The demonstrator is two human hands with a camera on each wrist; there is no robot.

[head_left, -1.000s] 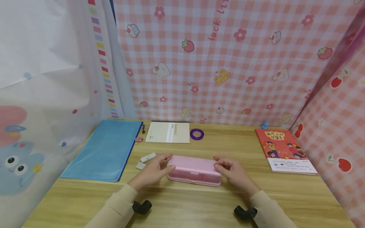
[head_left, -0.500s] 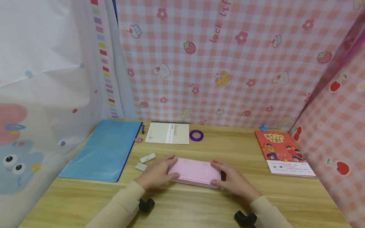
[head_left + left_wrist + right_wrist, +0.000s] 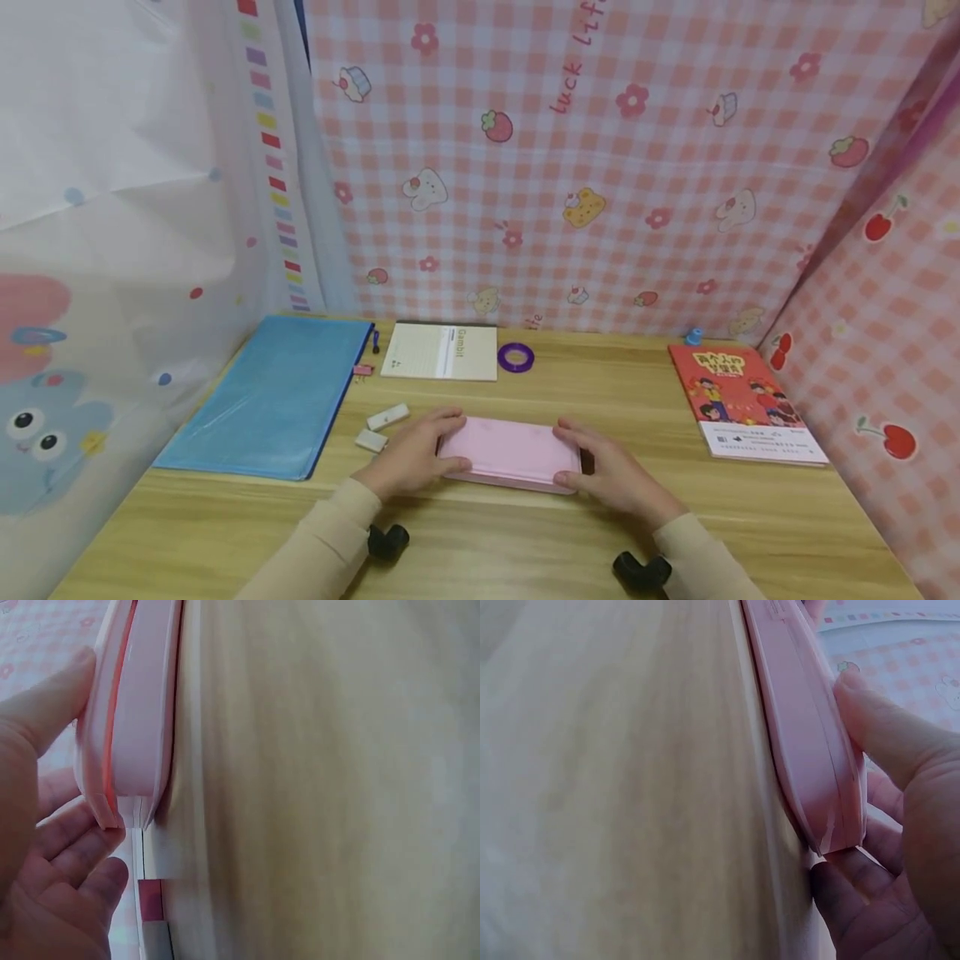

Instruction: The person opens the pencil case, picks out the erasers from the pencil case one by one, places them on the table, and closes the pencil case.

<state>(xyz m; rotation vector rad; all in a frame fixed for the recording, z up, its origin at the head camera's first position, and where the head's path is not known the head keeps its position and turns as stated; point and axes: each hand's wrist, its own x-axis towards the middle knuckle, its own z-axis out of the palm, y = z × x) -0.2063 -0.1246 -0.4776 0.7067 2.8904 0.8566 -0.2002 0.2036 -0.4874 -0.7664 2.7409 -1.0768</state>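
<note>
Gripping the closed pink pencil case (image 3: 510,452) by its ends, left hand (image 3: 411,454) and right hand (image 3: 611,469) fingers curled.

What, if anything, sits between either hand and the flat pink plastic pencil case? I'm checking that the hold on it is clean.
Nothing visible does. The left hand holds the left end of the flat pink plastic pencil case and the right hand holds its right end, fingers directly on the plastic. The two small white erasers lie apart, left of the case.

A light wooden table (image 3: 525,542) carries everything. On it lie a pink pencil case (image 3: 510,451), a blue folder (image 3: 277,396), a cream notebook (image 3: 441,351), a purple tape ring (image 3: 516,357), a red book (image 3: 742,402) and two small white erasers (image 3: 380,426).
</note>
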